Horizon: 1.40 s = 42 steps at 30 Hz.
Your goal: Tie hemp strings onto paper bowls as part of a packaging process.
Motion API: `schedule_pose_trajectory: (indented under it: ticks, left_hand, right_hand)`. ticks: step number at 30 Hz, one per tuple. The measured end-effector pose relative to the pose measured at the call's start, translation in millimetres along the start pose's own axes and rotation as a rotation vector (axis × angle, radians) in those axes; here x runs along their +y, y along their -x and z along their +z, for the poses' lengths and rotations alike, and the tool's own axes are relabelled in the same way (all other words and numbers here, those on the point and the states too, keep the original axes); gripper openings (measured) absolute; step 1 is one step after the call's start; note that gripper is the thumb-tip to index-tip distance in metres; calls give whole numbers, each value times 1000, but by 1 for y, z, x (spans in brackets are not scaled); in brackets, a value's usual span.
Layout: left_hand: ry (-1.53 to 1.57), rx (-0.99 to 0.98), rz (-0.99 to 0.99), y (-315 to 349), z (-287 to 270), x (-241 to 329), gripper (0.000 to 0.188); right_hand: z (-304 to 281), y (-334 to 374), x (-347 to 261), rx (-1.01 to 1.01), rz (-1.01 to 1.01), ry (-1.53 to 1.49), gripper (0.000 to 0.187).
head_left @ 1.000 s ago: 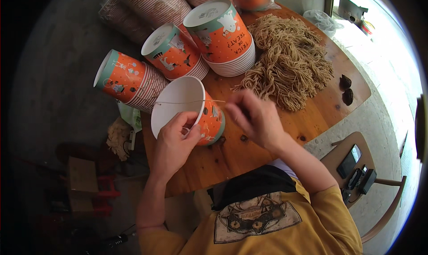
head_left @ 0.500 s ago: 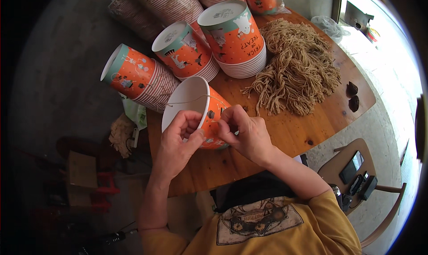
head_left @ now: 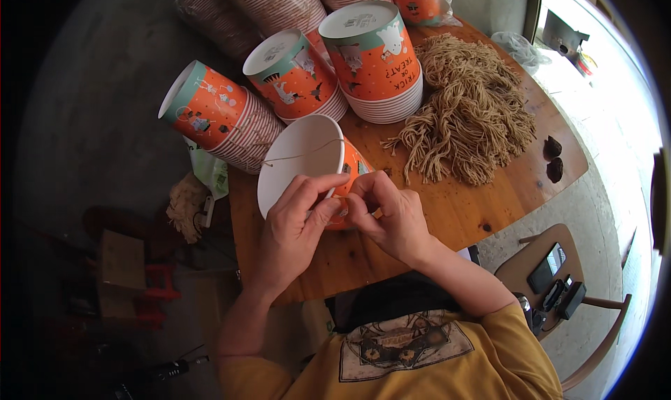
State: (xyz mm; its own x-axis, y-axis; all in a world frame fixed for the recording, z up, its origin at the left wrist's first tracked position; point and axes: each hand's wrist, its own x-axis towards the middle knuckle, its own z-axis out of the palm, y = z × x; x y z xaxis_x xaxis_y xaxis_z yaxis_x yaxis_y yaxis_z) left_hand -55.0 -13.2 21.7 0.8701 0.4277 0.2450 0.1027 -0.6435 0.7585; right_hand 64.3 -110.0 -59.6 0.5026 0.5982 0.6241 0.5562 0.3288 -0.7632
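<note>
A paper bucket (head_left: 300,148), white inside and orange with printed figures outside, lies tilted on the table with its mouth toward the left. A thin tan cord (head_left: 304,154) crosses the mouth from one side of the rim to the other. My left hand (head_left: 293,222) is at the near rim, thumb and forefinger reaching around its outer side. Close beside it, my right hand (head_left: 388,215) pinches with thumb and forefinger against the bucket's outer wall. A short bit of cord seems to run between the fingertips, mostly hidden by them.
Nested stacks of orange buckets (head_left: 381,61) stand upside down behind, with bagged stacks (head_left: 272,5) farther back. A heap of tan cords (head_left: 475,106) lies right on the wooden table (head_left: 447,222), near two dark pieces (head_left: 553,159). A chair (head_left: 538,271) holding a phone (head_left: 546,268) stands at right.
My left forefinger and thumb have moved right, over the rim to the outer wall, nearer my right fingertips. The right hand stays nearly in place.
</note>
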Motion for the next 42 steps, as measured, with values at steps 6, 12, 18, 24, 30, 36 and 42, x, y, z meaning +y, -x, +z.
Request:
schedule_pose_trajectory:
  ticks: [6, 12, 18, 24, 30, 36, 42]
  left_hand:
    - [-226, 48, 179, -1, 0, -3, 15]
    - [-265, 74, 186, 0, 1, -4, 9]
    - [-271, 85, 203, 0, -2, -4, 9]
    - [-275, 93, 228, 1, -2, -5, 10]
    - [-167, 72, 173, 2, -7, -2, 12]
    - [-227, 44, 166, 3, -8, -5, 9]
    - [-313, 74, 219, 6, -6, -7, 9]
  right_hand:
    - [0, -1, 0, -27, 18, 27, 17]
    - [0, -3, -5, -42, 44, -31, 15]
    - [-5, -6, -9, -106, 52, -49, 10]
    - [-5, -7, -11, -141, 207, -221, 9]
    - [-4, -7, -8, -97, 70, -14, 14]
    - [-3, -8, -10, -82, -80, 52, 13]
    - [-5, -7, -17, -197, 218, -196, 11]
